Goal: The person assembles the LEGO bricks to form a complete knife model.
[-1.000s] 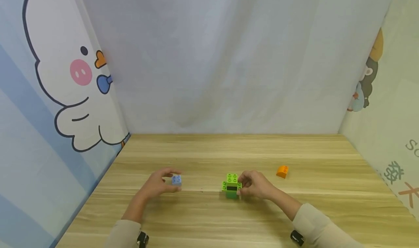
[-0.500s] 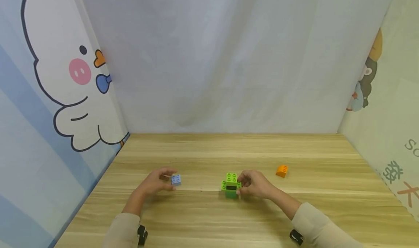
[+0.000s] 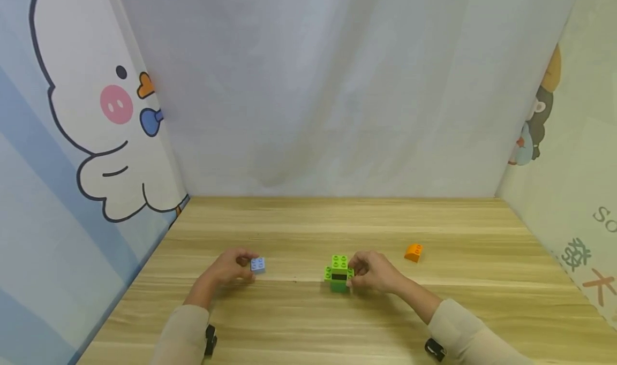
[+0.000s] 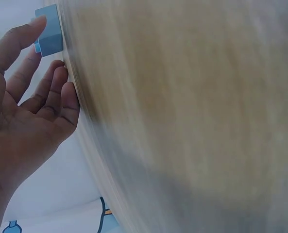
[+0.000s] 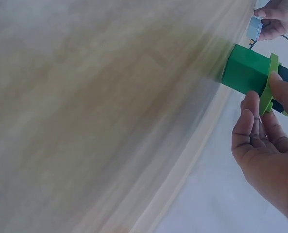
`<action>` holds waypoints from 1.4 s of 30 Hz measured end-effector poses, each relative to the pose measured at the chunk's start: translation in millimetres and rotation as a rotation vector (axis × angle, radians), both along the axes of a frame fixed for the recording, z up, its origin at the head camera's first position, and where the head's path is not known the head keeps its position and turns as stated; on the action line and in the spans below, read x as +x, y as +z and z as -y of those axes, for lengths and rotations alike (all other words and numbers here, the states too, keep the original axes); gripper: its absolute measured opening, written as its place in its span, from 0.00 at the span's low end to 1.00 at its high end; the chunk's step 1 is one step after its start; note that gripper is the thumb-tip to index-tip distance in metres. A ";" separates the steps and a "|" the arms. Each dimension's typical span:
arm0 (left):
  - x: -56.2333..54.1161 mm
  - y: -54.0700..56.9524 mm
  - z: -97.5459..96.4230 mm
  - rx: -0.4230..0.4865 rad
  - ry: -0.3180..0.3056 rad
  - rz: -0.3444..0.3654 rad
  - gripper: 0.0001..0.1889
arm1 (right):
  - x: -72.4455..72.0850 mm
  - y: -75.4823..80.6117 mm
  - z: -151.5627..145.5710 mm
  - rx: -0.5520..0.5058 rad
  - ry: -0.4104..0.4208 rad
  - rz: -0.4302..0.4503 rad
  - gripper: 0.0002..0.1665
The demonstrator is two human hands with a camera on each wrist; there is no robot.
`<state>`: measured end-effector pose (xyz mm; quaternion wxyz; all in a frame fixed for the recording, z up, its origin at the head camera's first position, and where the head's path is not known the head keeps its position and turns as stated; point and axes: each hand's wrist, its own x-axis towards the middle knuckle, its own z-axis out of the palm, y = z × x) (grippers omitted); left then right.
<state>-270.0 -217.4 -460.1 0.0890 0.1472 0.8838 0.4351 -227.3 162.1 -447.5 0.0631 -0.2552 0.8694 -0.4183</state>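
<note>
"One thing is new: the left hand (image 3: 228, 267) has slid back a little. Its fingertips reached past the blue block (image 3: 257, 265) before, and now they are by the block's left part."

"Did the blue block move too?"

"No, it sits on the table (image 3: 299, 322) in the same spot, with its four bumps up."

"Does the left hand hold it?"

"It is hard to tell. The left thumb (image 4: 25, 35) and the first finger (image 4: 25, 73) are right at the block. It may be a pinch, or just a light touch. The other fingers bend softly."

"And the right hand (image 3: 375, 272)?"

"That one has not let go. It grips the green tower (image 3: 339, 271) by its right side, with the thumb on the flat light green piece (image 5: 273, 63) that sticks out. The tower seems to stand straight up on the table, same as before."

"So what does the change mean?"

"It looks like the slide has not put anything together. The blue block is not joined to the tower, and the two are well apart."

"What about the orange block (image 3: 413, 252)?"

"It lies farther back on the right, and no hand touches it."
</note>
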 end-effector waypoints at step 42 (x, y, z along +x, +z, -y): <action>10.8 13.6 -14.0 0.064 -0.032 -0.062 0.17 | -0.2 -0.8 0.0 -0.001 -0.003 0.008 0.21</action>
